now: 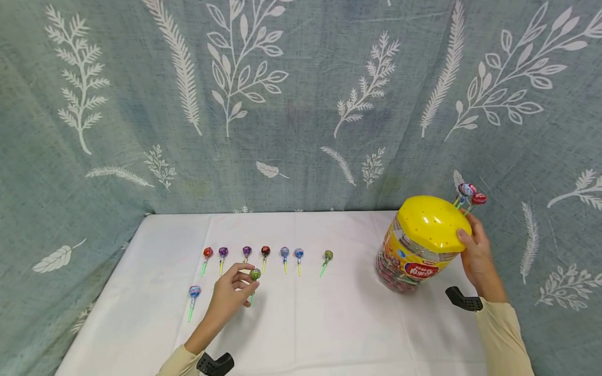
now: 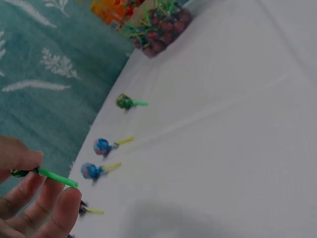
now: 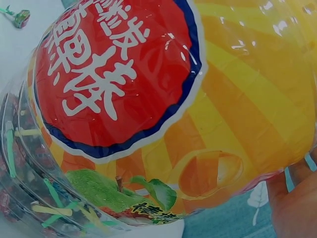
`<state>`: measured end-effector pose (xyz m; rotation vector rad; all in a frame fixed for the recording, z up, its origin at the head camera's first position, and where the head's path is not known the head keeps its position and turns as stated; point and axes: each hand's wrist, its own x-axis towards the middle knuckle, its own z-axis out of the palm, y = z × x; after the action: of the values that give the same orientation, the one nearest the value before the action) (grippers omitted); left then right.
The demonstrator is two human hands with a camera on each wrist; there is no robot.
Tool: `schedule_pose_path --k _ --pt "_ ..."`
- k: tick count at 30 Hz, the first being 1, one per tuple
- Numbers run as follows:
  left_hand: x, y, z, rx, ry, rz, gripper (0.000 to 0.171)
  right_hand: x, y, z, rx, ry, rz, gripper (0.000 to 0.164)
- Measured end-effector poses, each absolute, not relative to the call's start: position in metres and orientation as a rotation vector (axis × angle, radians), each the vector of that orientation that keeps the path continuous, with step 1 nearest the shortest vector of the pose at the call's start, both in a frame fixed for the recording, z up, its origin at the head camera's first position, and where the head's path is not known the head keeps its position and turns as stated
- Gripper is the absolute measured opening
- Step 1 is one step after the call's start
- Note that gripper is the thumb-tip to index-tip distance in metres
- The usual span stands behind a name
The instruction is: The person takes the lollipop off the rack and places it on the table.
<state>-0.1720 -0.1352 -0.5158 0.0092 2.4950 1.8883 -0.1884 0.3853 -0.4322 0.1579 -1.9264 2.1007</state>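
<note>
My left hand (image 1: 233, 290) pinches a green-wrapped lollipop (image 1: 255, 274) with a green stick above the table. In the left wrist view its stick (image 2: 58, 178) points out past the fingers. My right hand (image 1: 477, 256) grips the yellow lid (image 1: 432, 222) of a large clear candy jar (image 1: 408, 256), which tilts to the right. Red and blue lollipops (image 1: 467, 190) stick up beside the lid near the right fingers; whether lid or fingers hold them I cannot tell. Many lollipops (image 3: 54, 203) lie in the jar's lower part.
Lollipops lie in a row on the white table (image 1: 348, 324): red (image 1: 208, 253), purple, dark red (image 1: 265, 251), blue (image 1: 299, 254) and green (image 1: 327, 255). Another blue lollipop (image 1: 194, 292) lies nearer, at the left. A patterned curtain (image 1: 301, 156) hangs behind the table.
</note>
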Motion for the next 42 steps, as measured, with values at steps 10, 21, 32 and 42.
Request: schedule_pose_path --k 10,21,32,42 --pt "-0.168 -0.146 -0.531 -0.133 2.507 1.764 0.033 -0.188 0.385 -0.433 0.137 -1.930 2.092 0.052" --pt "-0.168 -0.158 -0.549 -0.170 2.641 1.536 0.033 -0.187 0.386 -0.434 0.201 -1.906 2.109 0.053" --pt "-0.166 -0.163 -0.561 -0.132 2.740 1.389 0.034 -0.188 0.387 -0.435 0.166 -1.936 2.086 0.054" --pt "-0.170 -0.161 -0.558 -0.062 2.762 1.313 0.035 -0.189 0.389 -0.435 0.181 -1.936 2.083 0.051"
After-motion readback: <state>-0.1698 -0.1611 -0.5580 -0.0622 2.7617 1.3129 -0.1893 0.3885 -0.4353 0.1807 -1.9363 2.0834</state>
